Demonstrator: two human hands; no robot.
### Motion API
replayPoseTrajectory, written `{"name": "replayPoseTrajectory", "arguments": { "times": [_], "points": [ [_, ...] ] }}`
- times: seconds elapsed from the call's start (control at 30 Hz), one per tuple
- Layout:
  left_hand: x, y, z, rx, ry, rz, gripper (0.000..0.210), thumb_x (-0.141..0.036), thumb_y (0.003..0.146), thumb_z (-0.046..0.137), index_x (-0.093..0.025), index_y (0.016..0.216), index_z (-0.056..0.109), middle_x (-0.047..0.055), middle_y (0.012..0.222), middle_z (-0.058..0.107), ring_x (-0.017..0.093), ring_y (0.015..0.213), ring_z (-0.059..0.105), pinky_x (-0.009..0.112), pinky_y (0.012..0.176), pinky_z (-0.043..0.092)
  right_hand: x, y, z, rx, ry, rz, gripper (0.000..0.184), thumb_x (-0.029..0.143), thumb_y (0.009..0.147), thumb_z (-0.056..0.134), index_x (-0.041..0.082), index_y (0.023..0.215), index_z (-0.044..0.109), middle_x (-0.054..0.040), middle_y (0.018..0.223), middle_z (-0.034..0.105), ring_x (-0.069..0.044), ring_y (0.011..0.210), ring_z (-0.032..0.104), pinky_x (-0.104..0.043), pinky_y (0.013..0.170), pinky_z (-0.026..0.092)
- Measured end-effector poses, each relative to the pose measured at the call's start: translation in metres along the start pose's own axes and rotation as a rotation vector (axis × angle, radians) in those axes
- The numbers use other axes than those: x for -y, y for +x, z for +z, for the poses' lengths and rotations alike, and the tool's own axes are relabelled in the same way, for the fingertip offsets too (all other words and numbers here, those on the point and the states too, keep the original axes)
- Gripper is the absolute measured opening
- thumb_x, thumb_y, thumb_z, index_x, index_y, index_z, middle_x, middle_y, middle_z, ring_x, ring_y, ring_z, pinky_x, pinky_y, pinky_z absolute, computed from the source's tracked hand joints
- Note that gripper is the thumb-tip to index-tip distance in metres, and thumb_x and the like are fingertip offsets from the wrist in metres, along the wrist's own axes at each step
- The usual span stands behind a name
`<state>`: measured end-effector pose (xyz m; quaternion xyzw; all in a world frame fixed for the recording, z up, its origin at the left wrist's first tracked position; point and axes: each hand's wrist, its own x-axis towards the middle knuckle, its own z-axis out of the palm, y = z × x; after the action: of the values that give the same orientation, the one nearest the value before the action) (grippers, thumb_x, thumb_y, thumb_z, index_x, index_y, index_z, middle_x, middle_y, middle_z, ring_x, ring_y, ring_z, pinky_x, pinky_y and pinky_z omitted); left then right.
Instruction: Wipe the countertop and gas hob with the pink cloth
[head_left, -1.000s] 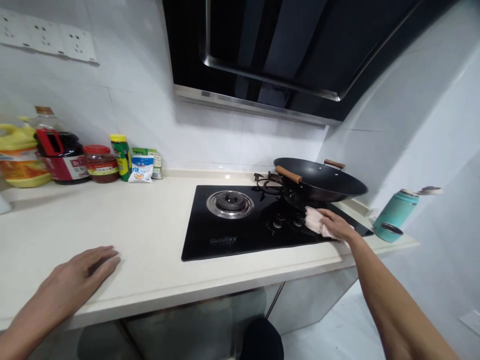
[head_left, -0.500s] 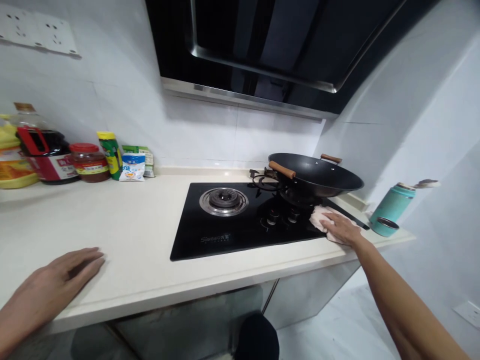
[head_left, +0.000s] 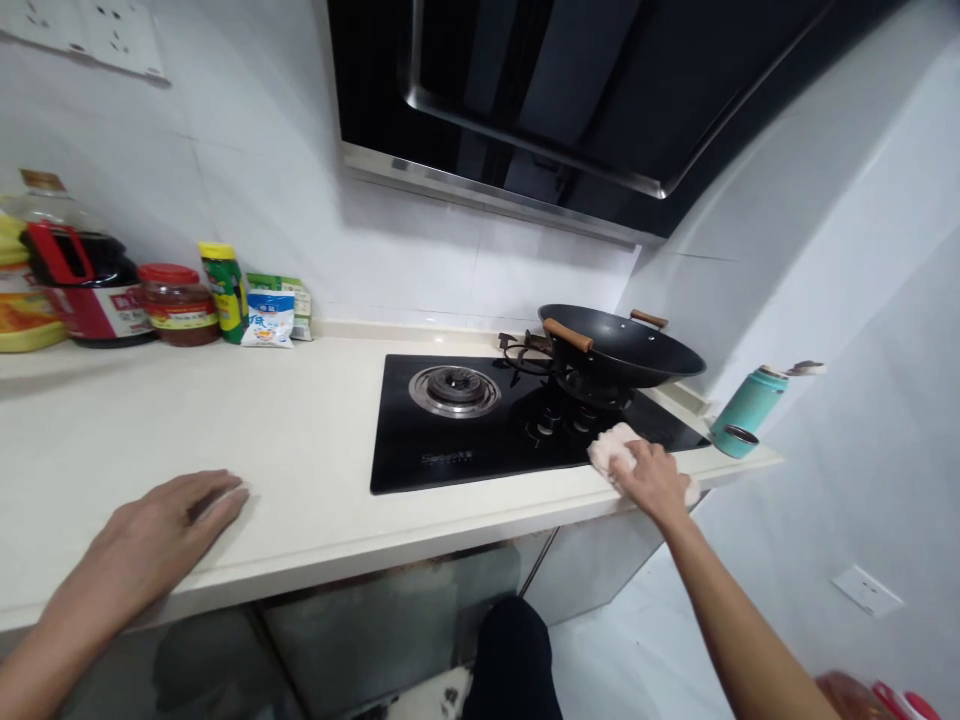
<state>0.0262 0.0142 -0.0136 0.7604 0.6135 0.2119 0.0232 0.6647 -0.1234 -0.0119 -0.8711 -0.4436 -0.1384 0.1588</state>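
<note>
My right hand [head_left: 654, 482] grips a pale pinkish cloth [head_left: 613, 450], pressed at the front right edge of the black glass gas stove [head_left: 480, 445]. Part of the cloth lies over the white countertop [head_left: 315, 520], and my palm hides some of it. My left hand [head_left: 169, 525] rests on the counter left of the stove, fingers stretched out with nothing in them. Behind the cloth, a black wok [head_left: 637, 350] with wooden handles sits on the right burner. The left burner [head_left: 454, 390] is bare.
A teal flask [head_left: 752, 400] and its dark-rimmed cup [head_left: 735, 442] stand at the counter's right end. Along the wall at left are a soy sauce bottle [head_left: 101, 300], a red-lidded jar [head_left: 178, 305], a green shaker [head_left: 223, 290] and packets [head_left: 268, 318]. A range hood [head_left: 510, 110] hangs above.
My right hand has drawn the cloth toward the counter's front edge and slightly left along the stove. My left hand stays on the counter. The camera view has shifted a little.
</note>
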Motion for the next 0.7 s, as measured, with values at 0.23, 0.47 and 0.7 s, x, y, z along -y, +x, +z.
{"name": "replayPoseTrajectory", "arguments": {
  "times": [0.23, 0.47, 0.7],
  "points": [
    [-0.004, -0.002, 0.000, -0.016, -0.043, 0.009, 0.060, -0.065, 0.090, 0.038, -0.022, 0.115, 0.071, 0.006, 0.128, 0.071, 0.031, 0.117, 0.065, 0.045, 0.105, 0.049, 0.149, -0.109, -0.007, -0.116, 0.283, -0.395, 0.034, 0.042, 0.091, 0.054, 0.025, 0.116, 0.067, -0.0114, 0.121, 0.062, -0.032, 0.113, 0.052, -0.051, 0.094, 0.039],
    [-0.010, -0.005, -0.004, -0.023, -0.028, -0.004, 0.062, -0.064, 0.090, 0.036, -0.020, 0.115, 0.071, 0.009, 0.128, 0.071, 0.031, 0.118, 0.066, 0.044, 0.105, 0.048, 0.263, -0.204, -0.006, -0.189, 0.508, -0.913, 0.045, 0.042, 0.081, 0.067, 0.026, 0.122, 0.058, -0.0069, 0.133, 0.057, -0.032, 0.126, 0.044, -0.058, 0.108, 0.026],
    [-0.012, -0.007, -0.009, -0.024, -0.004, -0.038, 0.061, -0.062, 0.089, 0.038, -0.018, 0.114, 0.072, 0.010, 0.127, 0.072, 0.031, 0.116, 0.067, 0.042, 0.105, 0.049, 0.272, -0.212, 0.022, -0.385, 0.484, -1.023, 0.040, 0.025, 0.083, 0.069, 0.028, 0.121, 0.056, -0.0014, 0.137, 0.060, -0.026, 0.135, 0.038, -0.057, 0.118, 0.005]
  ]
}}
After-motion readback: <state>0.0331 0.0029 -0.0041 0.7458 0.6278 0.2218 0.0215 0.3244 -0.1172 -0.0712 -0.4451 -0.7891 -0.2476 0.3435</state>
